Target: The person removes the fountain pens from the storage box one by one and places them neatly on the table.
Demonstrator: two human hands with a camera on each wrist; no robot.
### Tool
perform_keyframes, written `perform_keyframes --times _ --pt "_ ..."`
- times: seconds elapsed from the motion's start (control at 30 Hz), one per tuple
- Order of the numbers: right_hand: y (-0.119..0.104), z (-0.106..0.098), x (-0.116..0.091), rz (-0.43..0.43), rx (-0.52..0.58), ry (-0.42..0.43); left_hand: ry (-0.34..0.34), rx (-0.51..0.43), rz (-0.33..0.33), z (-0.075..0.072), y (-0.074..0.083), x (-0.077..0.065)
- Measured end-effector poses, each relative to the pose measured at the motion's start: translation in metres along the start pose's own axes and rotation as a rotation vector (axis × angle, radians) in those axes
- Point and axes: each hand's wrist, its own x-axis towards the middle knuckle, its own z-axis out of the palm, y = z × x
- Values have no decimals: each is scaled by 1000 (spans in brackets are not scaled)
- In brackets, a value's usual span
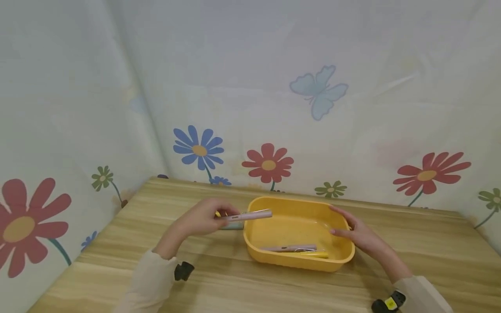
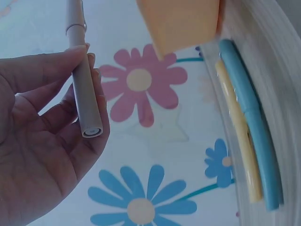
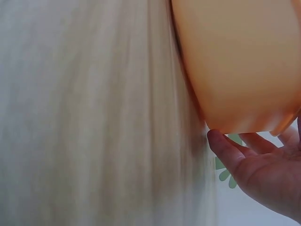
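Observation:
My left hand [image 1: 205, 217] pinches a pale lilac pen [image 1: 256, 214] between thumb and fingers. The pen's clip end reaches over the left rim of a yellow plastic basket [image 1: 295, 263]. On the right, my right hand [image 1: 364, 237] grips the basket's end, spread over its rim and corner. Inside the basket, a second lilac pen [image 1: 299, 248] and a yellow pen [image 1: 320, 254] lie along the front wall. Left of the basket, partly hidden behind my left hand in the head view, a teal pen [image 2: 256, 127] lies beside another yellow pen [image 2: 239, 134] on the table.
The wood-grain table [image 1: 235, 287] ends at a white curtain [image 1: 242, 87] printed with flowers and a butterfly, which stands behind it and on the left. Black wrist devices [image 1: 184, 271] are worn by both sleeves.

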Motion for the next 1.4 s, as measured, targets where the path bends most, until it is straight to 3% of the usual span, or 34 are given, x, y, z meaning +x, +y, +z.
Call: perform_keyframes --times 0.23,0.6,1.07,1.4 --pt "0 2 0 -11 26 -15 -28 23 -33 -17 -19 -23" --pt "-1 1 -1 8 72 -19 -90 44 -72 -41 -41 -39" --pt "-1 4 -4 39 150 -10 -160 -8 -193 -22 -62 -36" --pt "0 4 -3 60 170 -15 -195 28 -148 -6 -75 -30"
